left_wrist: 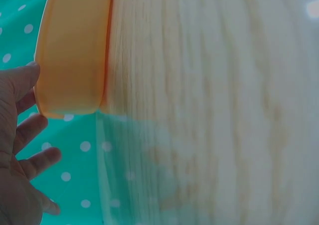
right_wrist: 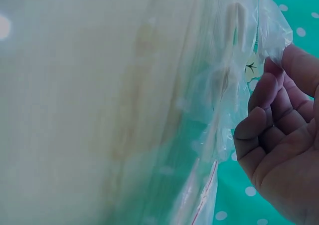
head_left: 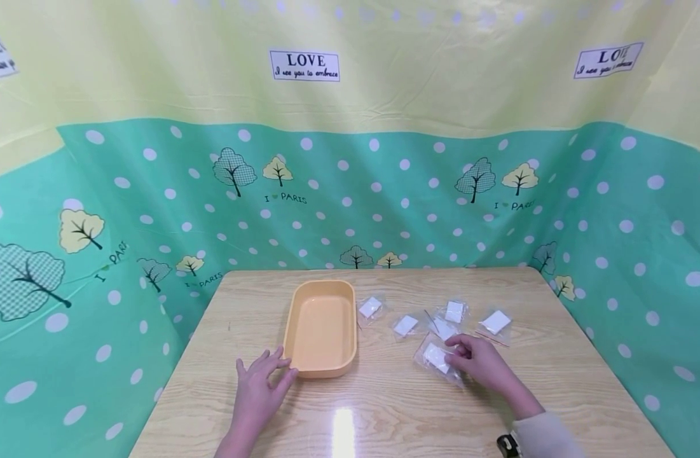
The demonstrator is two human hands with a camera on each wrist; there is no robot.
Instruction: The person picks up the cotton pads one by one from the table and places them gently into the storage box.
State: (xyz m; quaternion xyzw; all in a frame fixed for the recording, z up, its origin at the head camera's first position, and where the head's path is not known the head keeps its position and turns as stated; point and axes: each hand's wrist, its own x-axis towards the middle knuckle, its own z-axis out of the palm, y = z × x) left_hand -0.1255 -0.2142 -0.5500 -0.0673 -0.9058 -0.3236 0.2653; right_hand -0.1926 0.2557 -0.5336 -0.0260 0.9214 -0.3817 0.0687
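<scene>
An orange rectangular tray [head_left: 320, 375] with rounded corners stands left of the table's middle. My left hand [head_left: 259, 385] is at its near left corner, fingers spread, thumb and fingertips touching the rim. In the left wrist view the thumb rests on the tray's [left_wrist: 75, 50] edge. With thumb and index finger my right hand [head_left: 482, 361] pinches the edge of a clear plastic bag [head_left: 437, 358] holding a white rectangular piece. In the right wrist view the pinched bag [right_wrist: 273, 33] hangs from the fingertips, the other fingers curled.
Several similar bags lie right of the tray: one beside it [head_left: 370, 308], one nearer the middle [head_left: 405, 326], an overlapping bag [head_left: 444, 329] and its neighbour [head_left: 454, 312], and one farthest right [head_left: 495, 322]. The wooden table [head_left: 384, 413] is enclosed by a green dotted curtain [head_left: 378, 203].
</scene>
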